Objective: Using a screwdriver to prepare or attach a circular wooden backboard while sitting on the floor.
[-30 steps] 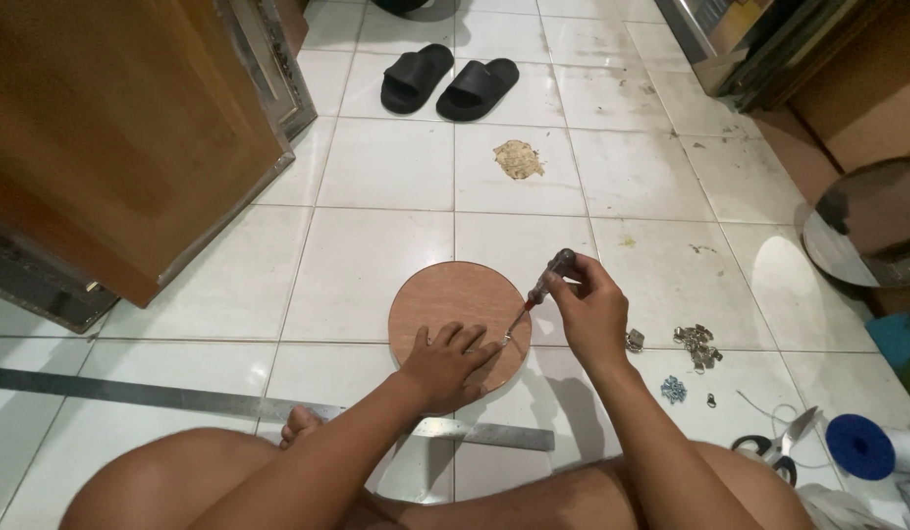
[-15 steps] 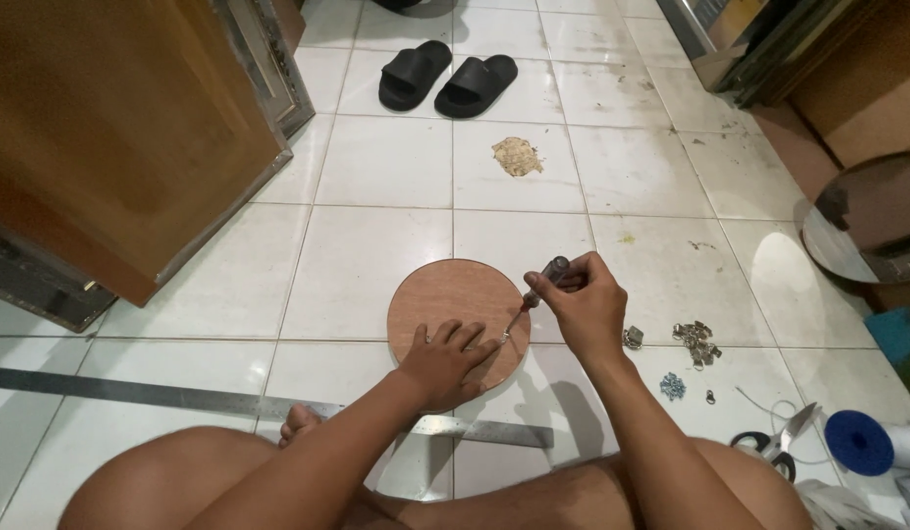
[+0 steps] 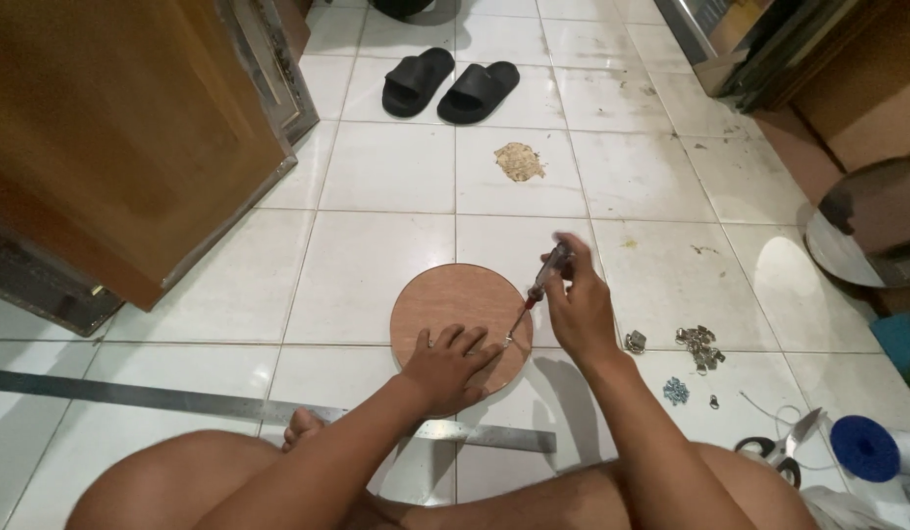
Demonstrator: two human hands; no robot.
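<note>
Nearest the person, a long steel ruler (image 3: 278, 407) lies flat across the floor (image 3: 386, 167) tiles, just in front of the bare knees. Just beyond it the left hand (image 3: 455, 361) rests palm down, fingers spread, on the near edge of a round wooden disc (image 3: 455, 309), pressing it flat to the floor without gripping anything. The right hand (image 3: 578, 309) is closed around the handle of a screwdriver (image 3: 535, 294), held at a slant with its tip on the disc's near right edge, close to the left fingertips. The step in hand looks like driving a small screw or marking a hole there; the next move would call for steady downward pressure while the disc stays pinned. The disc is thin, reddish-brown plywood with a smooth face, lying flat on white tile. To the right lie small metal fittings (image 3: 698, 344) and scissors (image 3: 784, 451). Farther off sit a sawdust patch (image 3: 519, 160), then black sandals (image 3: 450, 83), with a wooden door (image 3: 111, 128) at the left.
</note>
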